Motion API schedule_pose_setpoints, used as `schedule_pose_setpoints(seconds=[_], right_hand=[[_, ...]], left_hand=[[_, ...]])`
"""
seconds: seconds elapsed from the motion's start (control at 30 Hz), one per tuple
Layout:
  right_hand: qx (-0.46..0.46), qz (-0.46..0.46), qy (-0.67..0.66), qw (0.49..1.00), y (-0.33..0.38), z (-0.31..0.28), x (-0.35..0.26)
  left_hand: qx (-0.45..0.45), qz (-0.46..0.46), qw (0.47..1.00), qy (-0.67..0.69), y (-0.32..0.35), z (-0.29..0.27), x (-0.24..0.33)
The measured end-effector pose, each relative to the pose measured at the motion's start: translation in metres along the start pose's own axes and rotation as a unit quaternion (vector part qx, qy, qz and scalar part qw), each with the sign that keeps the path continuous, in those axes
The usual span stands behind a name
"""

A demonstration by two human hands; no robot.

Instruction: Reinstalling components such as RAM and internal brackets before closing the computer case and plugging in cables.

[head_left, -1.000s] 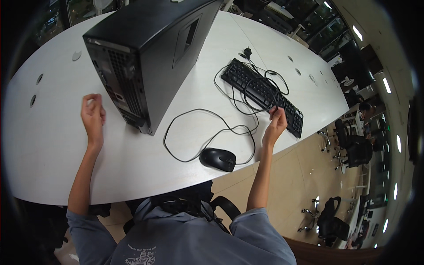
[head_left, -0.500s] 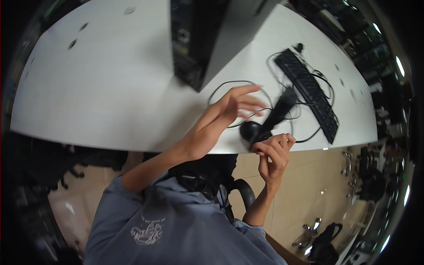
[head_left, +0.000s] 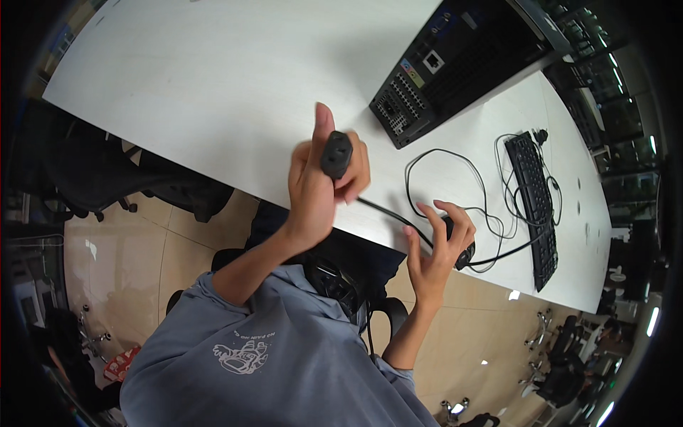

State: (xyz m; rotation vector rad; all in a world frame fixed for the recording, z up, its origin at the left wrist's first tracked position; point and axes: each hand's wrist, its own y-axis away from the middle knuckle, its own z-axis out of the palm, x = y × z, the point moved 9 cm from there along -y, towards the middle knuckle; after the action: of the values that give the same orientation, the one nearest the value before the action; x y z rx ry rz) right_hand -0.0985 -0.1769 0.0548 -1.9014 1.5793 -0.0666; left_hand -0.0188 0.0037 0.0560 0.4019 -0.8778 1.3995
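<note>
A black power cord ends in a chunky connector [head_left: 336,155], and its slotted face points up toward me. My left hand [head_left: 313,188] grips that end above the desk's front edge, thumb stretched upward. From there the power cord [head_left: 388,212] runs right, passes behind my right hand [head_left: 441,245], and continues toward the keyboard. The right hand hovers at the desk edge with thumb and fingers spread. Just behind its fingers sits a rounded black mouse [head_left: 466,256], partly hidden by them; whether they touch it I cannot tell.
A black computer tower [head_left: 455,67] stands on the white desk [head_left: 213,85], ports facing me. To the right lies a black keyboard [head_left: 533,206] with thin cables looped over and beside it. An office chair [head_left: 135,174] is at the left, below the desk edge.
My left hand, open beside the mouse before, now grips the cord's connector farther left. The right hand's fingers have spread. My view has shifted, so the tower and keyboard appear farther right.
</note>
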Motion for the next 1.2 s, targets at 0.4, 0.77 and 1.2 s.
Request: schedule_pose_setpoints(seconds=[0.4, 0.77, 1.2], right_hand=[[-0.007, -0.013, 0.064, 0.998, -0.011, 0.022, 0.013], [0.011, 0.029, 0.083, 0.996, -0.018, 0.000, 0.035], [0.062, -0.005, 0.097, 0.993, -0.015, 0.006, 0.034]], left_hand=[[0.064, 0.206, 0.862, -0.460, -0.001, -0.020, 0.031], [-0.001, 0.070, 0.776, -0.626, -0.050, -0.033, 0.005], [-0.022, 0.024, 0.695, -0.719, -0.057, -0.037, -0.027]])
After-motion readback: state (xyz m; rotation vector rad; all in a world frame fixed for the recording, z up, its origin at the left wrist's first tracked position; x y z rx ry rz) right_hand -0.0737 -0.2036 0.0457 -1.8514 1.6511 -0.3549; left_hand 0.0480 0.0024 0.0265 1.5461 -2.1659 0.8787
